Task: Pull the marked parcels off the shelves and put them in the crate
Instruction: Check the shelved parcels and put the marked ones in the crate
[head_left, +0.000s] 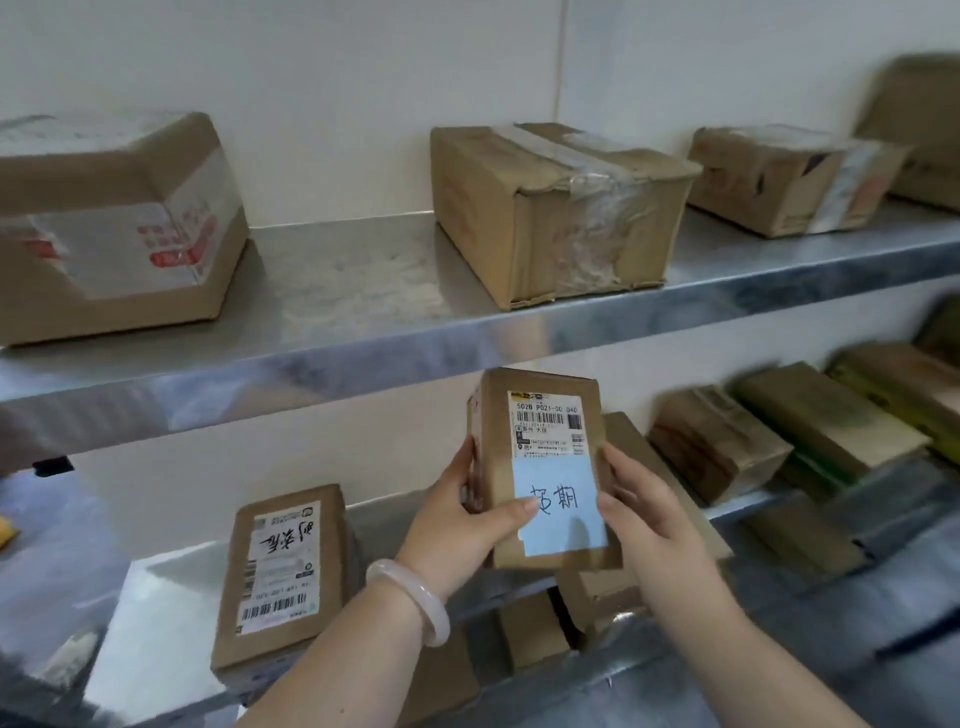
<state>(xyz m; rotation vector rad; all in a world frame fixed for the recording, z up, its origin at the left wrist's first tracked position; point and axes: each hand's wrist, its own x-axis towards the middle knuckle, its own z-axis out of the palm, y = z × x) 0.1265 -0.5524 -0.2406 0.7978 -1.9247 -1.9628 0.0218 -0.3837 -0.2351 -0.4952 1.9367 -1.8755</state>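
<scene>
You hold a small cardboard parcel (540, 457) upright in both hands, in the air in front of the steel shelves, just below the upper shelf (363, 332). Your left hand (462, 514) grips its left side, thumb pressed on the blue handwritten note (566, 519). Your right hand (644, 514) clasps the right edge, thumb beside the note. A pale bangle (415, 597) circles your left wrist

You've bare room on the grey metal upper shelf (337, 275) between the white-taped carton (114, 223) and the crumpled brown cardboard box (556, 213). Below — its front lip (311, 358) sits close above your label-bearing brown parcel (540, 457).
</scene>
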